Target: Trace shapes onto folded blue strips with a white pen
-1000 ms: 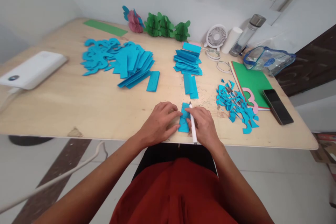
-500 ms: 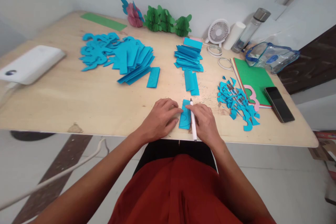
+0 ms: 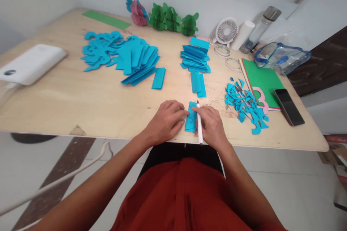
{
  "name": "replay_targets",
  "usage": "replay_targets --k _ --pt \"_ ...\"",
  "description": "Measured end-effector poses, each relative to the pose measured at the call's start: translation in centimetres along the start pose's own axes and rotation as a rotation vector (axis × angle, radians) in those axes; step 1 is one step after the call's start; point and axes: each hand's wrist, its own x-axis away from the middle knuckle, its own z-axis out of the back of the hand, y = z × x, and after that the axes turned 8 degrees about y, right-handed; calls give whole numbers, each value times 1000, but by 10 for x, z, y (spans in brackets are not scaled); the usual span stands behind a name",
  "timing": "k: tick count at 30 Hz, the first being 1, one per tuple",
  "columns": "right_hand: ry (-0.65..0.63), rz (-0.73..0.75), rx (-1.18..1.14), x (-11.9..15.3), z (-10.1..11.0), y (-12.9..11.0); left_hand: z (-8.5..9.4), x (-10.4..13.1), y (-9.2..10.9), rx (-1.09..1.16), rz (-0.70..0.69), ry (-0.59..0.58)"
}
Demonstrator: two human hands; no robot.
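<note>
A folded blue paper strip (image 3: 191,124) with a drawn curved outline lies near the table's front edge. At its left edge my left hand (image 3: 169,121) rests on the table. Its index fingertip touches the paper, and the thumb is spread apart from it. From the other side, my right hand (image 3: 211,122) is closed on a white pen (image 3: 200,130), dark tip pointing away from me. The right index fingertip reaches over the strip's upper right. Just beyond lie two more blue strips (image 3: 198,83), overlapping, below a stack of folded blue strips (image 3: 194,59).
Blue cut shapes (image 3: 101,48) and folded pieces (image 3: 138,57) are heaped left. Blue scraps (image 3: 244,103) lie right, by green sheets (image 3: 264,83) and a phone (image 3: 288,106). A power bank (image 3: 34,64) sits far left. Behind stand green paper figures (image 3: 165,18), a fan (image 3: 226,30) and a bottle (image 3: 261,29).
</note>
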Motion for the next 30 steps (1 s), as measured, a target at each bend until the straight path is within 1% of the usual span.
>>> replay_targets --k 15,23,30 --pt "-2 26 35 -1 0 -3 -2 1 -2 -7 26 -16" --pt "-23 10 33 -1 1 -4 -1 1 -1 9 29 -14" --pt "-12 12 19 -1 0 -3 -1 0 -1 0 21 -18"
